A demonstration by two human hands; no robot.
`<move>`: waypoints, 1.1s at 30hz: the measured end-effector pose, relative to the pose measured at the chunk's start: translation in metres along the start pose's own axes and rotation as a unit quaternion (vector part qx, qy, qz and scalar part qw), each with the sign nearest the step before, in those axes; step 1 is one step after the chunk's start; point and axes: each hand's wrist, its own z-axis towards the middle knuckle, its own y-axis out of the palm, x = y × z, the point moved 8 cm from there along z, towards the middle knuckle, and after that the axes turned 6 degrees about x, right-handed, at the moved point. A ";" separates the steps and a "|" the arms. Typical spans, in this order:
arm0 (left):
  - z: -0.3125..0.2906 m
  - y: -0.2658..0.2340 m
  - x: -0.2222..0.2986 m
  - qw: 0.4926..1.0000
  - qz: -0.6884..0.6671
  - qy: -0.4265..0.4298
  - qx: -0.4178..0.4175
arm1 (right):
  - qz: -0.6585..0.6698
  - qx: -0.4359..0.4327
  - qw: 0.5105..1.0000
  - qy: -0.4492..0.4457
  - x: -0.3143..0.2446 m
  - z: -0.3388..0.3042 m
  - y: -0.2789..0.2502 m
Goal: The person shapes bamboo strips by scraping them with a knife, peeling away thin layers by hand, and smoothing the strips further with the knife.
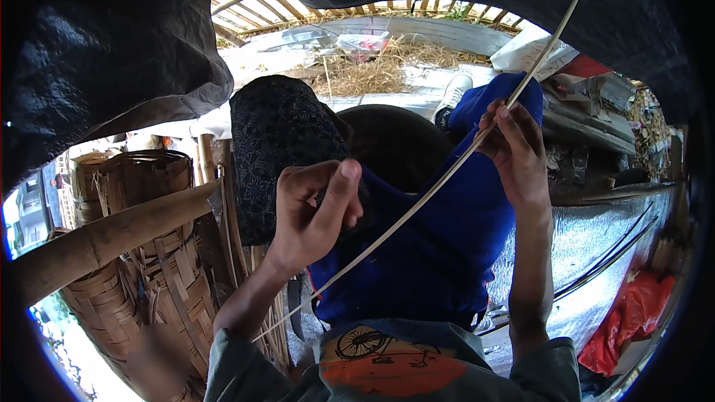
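A long, thin, pale bamboo strip (387, 234) slants across my lap, from beside my left forearm up to the far right. My right hand (515, 145) pinches it between thumb and fingers in its upper part. Its far end sticks out freely beyond that hand. To the left of the strip, my left hand (316, 208) is raised, apart from it, with curled fingers and the thumb laid over them. Whether anything is inside those fingers is hidden. Under both hands lies a blue cloth (417, 260) over my lap, with dark patterned cloth (287, 152) at the left.
Woven bamboo baskets (145, 179) stand at the left, crossed by a thick bamboo pole (112, 242). A dark round vessel (387, 134) sits between my knees. Dry straw (372, 71) lies ahead. Stacked boards (588, 115) and a red plastic bag (629, 320) are at the right. Black sheeting (112, 52) hangs overhead.
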 end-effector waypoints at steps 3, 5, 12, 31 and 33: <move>0.006 0.015 -0.004 0.998 -0.011 -0.014 0.063 | -0.001 0.025 1.000 -0.014 -0.003 0.000 -0.006; 0.008 0.029 -0.007 0.995 0.101 -0.005 0.002 | -0.004 0.052 0.998 -0.030 -0.005 0.002 -0.012; 0.000 0.024 -0.031 0.987 0.089 -0.133 -0.013 | 0.027 0.051 0.998 -0.026 -0.009 0.009 -0.021; 0.028 0.078 0.024 0.941 0.310 0.137 -0.018 | 0.104 0.046 0.991 -0.075 -0.022 0.001 -0.057; 0.033 0.088 0.013 0.971 0.219 0.092 -0.010 | 0.099 0.061 0.991 -0.068 -0.023 -0.004 -0.058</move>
